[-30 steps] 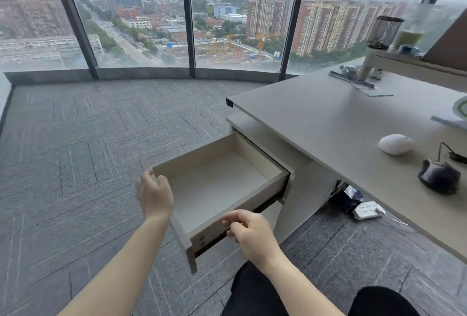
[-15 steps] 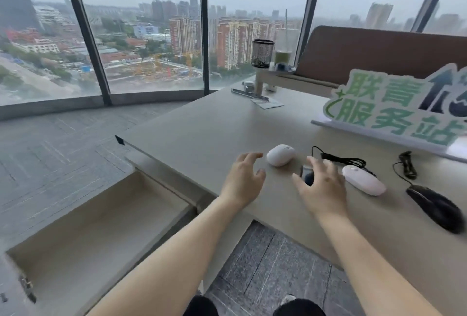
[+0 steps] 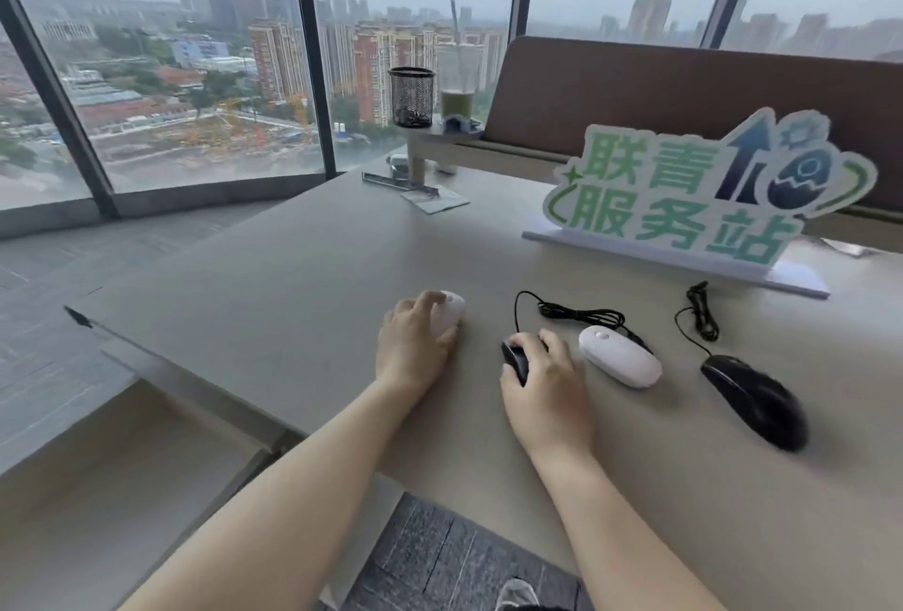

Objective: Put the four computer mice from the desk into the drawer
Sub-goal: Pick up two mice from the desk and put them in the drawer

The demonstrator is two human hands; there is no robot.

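Observation:
Several mice lie in a row on the grey desk [image 3: 273, 297]. My left hand [image 3: 413, 349] covers a round white mouse [image 3: 448, 312], fingers curled over it. My right hand [image 3: 545, 381] grips a black wired mouse [image 3: 515, 359], whose cable [image 3: 571, 310] loops behind it. To the right lies an oval white mouse [image 3: 620, 356], untouched. Furthest right sits a second black wired mouse [image 3: 755, 400] with its coiled cord [image 3: 701, 312]. All the mice rest on the desk. The open drawer [image 3: 97, 488] shows at lower left, partly cut off by the frame edge.
A green-and-white standing sign [image 3: 684, 200] stands behind the mice. At the far desk end are a raised shelf with a mesh pen cup [image 3: 411, 97] and a drink cup [image 3: 457, 97], plus papers [image 3: 430, 197]. A brown panel [image 3: 684, 92] backs the desk. Windows surround.
Both hands left the drawer front, reached over the desk and have now closed down onto the round white mouse and the near black mouse. The view swung right towards the desk.

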